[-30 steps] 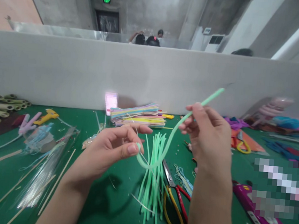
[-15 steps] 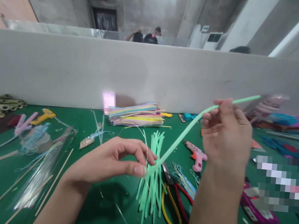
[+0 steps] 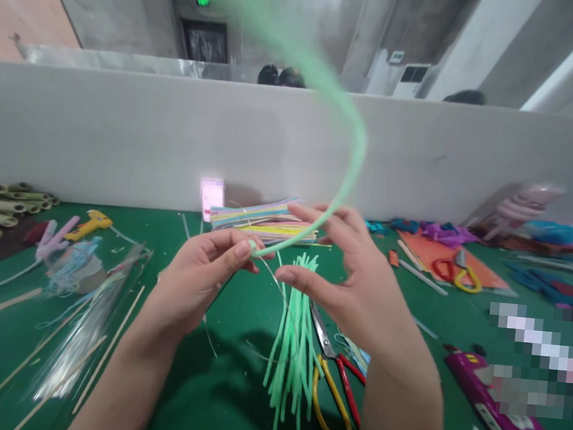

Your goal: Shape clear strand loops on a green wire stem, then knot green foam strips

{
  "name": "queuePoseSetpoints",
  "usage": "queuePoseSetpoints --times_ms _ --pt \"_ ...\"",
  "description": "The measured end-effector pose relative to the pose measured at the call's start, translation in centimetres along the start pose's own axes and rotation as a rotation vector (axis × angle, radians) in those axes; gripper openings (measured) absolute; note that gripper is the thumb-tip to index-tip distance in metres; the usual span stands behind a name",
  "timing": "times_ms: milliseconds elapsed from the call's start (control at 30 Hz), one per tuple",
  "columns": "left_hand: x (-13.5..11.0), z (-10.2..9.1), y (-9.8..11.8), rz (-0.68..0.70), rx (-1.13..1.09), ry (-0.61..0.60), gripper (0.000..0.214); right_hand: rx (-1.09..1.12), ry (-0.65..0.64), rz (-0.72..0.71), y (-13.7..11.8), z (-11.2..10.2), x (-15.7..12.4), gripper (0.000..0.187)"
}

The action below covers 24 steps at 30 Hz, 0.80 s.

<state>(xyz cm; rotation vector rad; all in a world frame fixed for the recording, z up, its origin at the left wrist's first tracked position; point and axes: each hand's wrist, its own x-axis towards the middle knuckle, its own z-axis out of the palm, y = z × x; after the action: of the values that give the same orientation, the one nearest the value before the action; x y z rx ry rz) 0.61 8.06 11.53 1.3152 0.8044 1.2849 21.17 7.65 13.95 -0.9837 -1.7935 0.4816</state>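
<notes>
My left hand (image 3: 199,276) pinches one end of a light green pipe cleaner (image 3: 354,157) between thumb and fingertips. The stem bends up past my right hand, and its far part is smeared by motion near the top. A thin, pale wire (image 3: 286,302) trails from the left fingertips in loose loops. My right hand (image 3: 367,292) is open beside the stem, its thumb and fingers apart; the stem crosses by its fingers. Below the hands lies a bundle of green pipe cleaners (image 3: 290,356), with scissors (image 3: 333,396) with one yellow and one red handle against its right side.
Pastel pipe cleaners (image 3: 266,221) and a lit phone (image 3: 212,200) are by the white partition (image 3: 123,134). A yellow glue gun (image 3: 90,224), clear wrap (image 3: 74,350) and thin sticks (image 3: 109,350) lie left. Right are more scissors (image 3: 462,274) and a purple device (image 3: 491,393).
My right hand has released the pipe cleaner and moved left, fingers spread. The stem's free end has swung up and left. My left hand has risen, still pinching its end.
</notes>
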Motion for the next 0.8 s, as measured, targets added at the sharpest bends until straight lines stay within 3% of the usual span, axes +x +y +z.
queuePoseSetpoints --times_ms 67,200,333,533,633,800 --pt "-0.2 0.2 0.2 0.021 -0.01 -0.02 0.026 0.105 -0.06 0.026 -0.4 0.5 0.0 0.039" --pt "-0.4 0.6 0.5 0.034 0.014 -0.057 0.027 0.564 -0.218 0.041 0.1 1.5 0.4 0.01" --pt "-0.6 0.6 0.7 0.043 0.042 -0.115 0.022 0.746 -0.227 0.036 0.5 1.9 0.6 0.012" --pt "-1.0 1.2 1.7 0.043 0.059 -0.185 0.019 0.611 -0.195 0.14 -0.5 1.0 -0.3 0.007" --pt "-1.4 2.1 1.9 0.118 0.149 -0.096 0.017 0.447 -0.123 0.175 -1.1 0.2 -0.7 0.006" --pt "-1.5 3.7 0.8 0.406 0.484 0.133 0.012 0.199 0.012 0.156 -1.9 -0.6 -0.9 0.017"
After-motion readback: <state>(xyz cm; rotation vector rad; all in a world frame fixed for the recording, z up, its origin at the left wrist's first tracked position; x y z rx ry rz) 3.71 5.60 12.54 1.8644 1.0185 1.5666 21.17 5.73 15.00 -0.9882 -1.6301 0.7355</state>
